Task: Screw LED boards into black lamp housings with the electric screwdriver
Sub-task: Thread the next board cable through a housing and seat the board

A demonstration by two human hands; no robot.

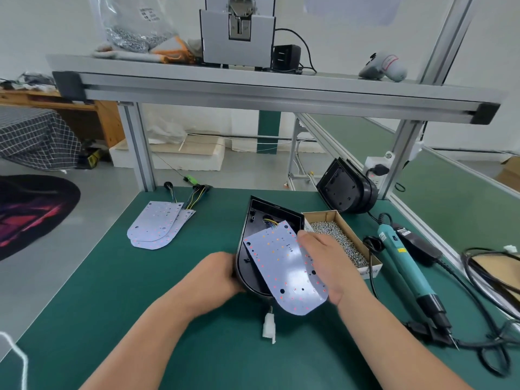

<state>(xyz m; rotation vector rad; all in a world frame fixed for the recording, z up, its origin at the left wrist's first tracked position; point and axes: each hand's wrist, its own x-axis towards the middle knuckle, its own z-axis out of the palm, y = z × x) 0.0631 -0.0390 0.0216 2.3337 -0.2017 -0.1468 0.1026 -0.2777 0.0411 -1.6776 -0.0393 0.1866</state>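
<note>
Just left of the cardboard screw box (372, 266), your left hand (222, 273) grips the black lamp housing (271, 211) on the green surface (140, 291). Your right hand (323, 260) holds the LED board (284, 271) tilted over it. Right of the box lies the electric screwdriver (408, 268).

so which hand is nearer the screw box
Right. The right hand holds the board's right edge, just beside the screw box. The left hand grips the housing's left side, with the housing between it and the box.
</note>
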